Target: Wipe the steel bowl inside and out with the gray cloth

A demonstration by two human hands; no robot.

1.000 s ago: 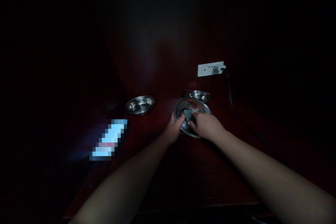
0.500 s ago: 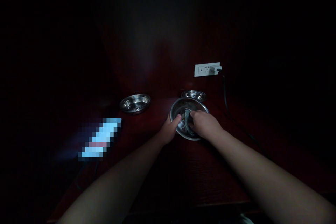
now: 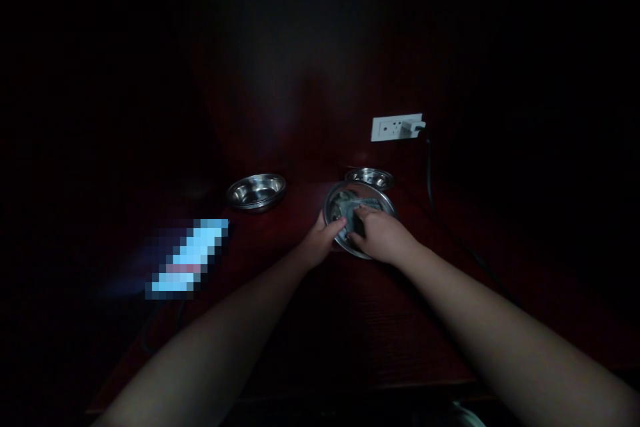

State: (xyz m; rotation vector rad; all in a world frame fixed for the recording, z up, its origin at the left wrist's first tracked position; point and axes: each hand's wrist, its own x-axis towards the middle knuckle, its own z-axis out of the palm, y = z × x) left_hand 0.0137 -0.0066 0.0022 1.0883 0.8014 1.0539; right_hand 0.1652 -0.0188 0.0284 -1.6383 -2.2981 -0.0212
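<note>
In the middle of the frame, just right of centre, we are holding the tilted metal bowl (image 3: 350, 248) above the dark red table (image 3: 400, 320). Its front edge is running across the bottom of the frame. Between the bowl and the left dish (image 3: 256, 192), bare tabletop is giving some room sideways; behind the bowl, the back dish (image 3: 369, 177) is standing near, partly covered in our view. Our left hand (image 3: 319, 240) is gripping the bowl's left rim, thumb inside. Our right hand (image 3: 383, 233) is pressing on the grey cloth (image 3: 349, 208) within the bowl, its thumb apart from the fingers; whether they are pinching, we cannot tell. Inside both dishes, we are seeing only shine. Compared with the previous frame, the cloth is lying wider, reaching toward the bowl's far wall.
</note>
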